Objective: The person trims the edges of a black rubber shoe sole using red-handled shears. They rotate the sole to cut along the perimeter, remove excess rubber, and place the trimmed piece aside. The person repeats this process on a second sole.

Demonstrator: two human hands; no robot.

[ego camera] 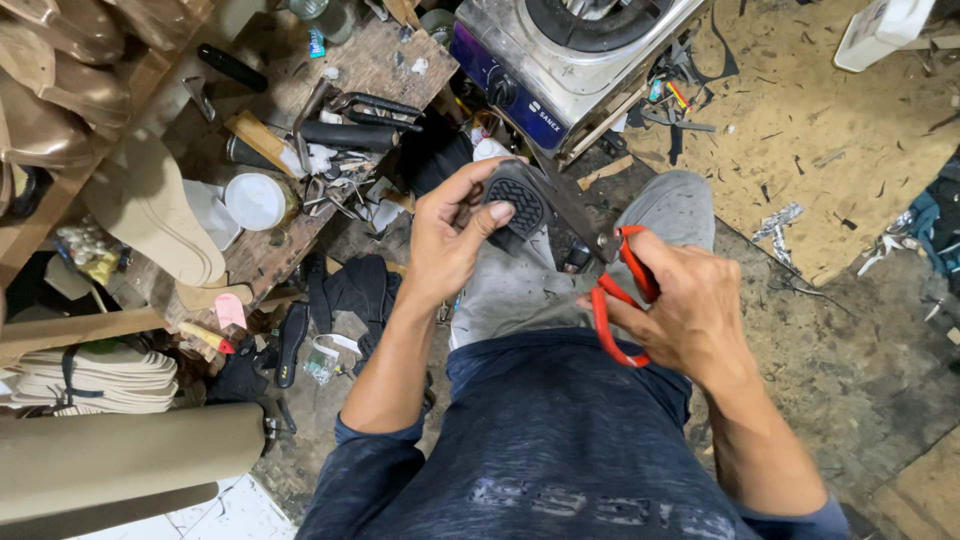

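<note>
My left hand [452, 232] holds a small black rubber heel piece [517, 203] with a cross-hatched tread, thumb pressed on its face. My right hand [690, 315] grips a pair of scissors with red handles [612, 322]; its dark blades [570, 205] reach up to the left and close around the edge of the rubber piece. Both hands are above my lap, over grey trousers [520, 290] and a dark blue shirt.
A cluttered wooden workbench [350, 70] at the left carries tools, a white lid [254, 200] and a beige insole [150, 215]. Shoe lasts stand on a shelf at top left. A metal stove [560, 55] sits ahead. Scraps litter the floor at right.
</note>
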